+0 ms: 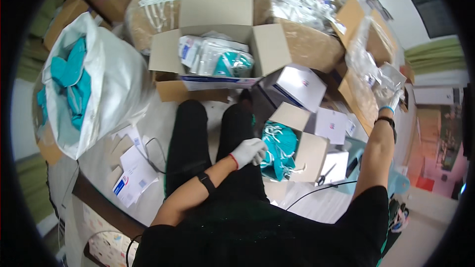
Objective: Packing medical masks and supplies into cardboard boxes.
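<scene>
- Gloved in white knit with a red cuff, my left hand (249, 152) has its grip curled together at the near left rim of the small white carton (309, 155); it touches the teal masks (278, 149) heaped there, though I cannot tell whether the fingers are pinching one.
- My right hand (393, 100), also in a white glove, is stretched out well beyond the small white carton, to its far right. Its grip is closed on a clear plastic bag (368, 64) that crumples upward from the fingers.
- Those teal masks sit inside the small white carton, just right of my left hand, so the left hand is clearly the nearer one. The heap runs roughly from near to far, with pale ear loops spilling over the near edge.
- They look soft and floppy, like pleated fabric; the carton is stiff, smooth card with its flaps open.
- Beyond the small white carton, an open brown cardboard box (217, 34) holds flat, glossy sealed packets.
- Far left of the carton, a big white sack (111, 76) bulges with more teal pieces.
- Just right of the carton lie scissors (325, 174) with dark handles.
- Left of it, past my black-clad legs, printed paper cards (133, 175) lie scattered on the pale surface (101, 163).
</scene>
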Motion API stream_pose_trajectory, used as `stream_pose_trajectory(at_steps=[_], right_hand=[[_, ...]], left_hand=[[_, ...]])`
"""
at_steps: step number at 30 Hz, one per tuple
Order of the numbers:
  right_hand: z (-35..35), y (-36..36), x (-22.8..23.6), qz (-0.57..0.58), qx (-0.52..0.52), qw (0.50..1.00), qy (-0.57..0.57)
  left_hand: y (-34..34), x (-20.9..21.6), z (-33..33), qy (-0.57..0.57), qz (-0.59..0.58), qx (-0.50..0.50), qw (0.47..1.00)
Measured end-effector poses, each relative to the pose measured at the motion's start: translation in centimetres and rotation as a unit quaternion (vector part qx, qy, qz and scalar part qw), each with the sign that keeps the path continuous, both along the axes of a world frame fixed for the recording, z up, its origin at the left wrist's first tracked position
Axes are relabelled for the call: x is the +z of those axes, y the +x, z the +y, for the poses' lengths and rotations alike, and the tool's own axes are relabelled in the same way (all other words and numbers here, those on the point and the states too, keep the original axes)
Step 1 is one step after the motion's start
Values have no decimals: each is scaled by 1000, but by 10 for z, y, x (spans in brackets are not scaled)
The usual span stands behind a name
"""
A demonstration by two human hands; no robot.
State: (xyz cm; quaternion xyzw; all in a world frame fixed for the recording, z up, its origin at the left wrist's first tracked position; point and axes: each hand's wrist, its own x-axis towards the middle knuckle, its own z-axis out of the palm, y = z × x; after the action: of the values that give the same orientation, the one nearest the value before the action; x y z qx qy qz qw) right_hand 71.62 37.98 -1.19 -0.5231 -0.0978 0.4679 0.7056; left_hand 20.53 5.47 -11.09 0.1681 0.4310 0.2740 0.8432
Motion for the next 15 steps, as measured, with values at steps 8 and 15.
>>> stream_pose_trajectory(at_steps=[8,15], right_hand=[[-119,-148,-74,-268,71,960,-37],[-239,-222,-93,-247,162,946,-130]], left_hand=[[-92,46,133,445,441,120,770],[-187,-7,248,230,710,-35,664]])
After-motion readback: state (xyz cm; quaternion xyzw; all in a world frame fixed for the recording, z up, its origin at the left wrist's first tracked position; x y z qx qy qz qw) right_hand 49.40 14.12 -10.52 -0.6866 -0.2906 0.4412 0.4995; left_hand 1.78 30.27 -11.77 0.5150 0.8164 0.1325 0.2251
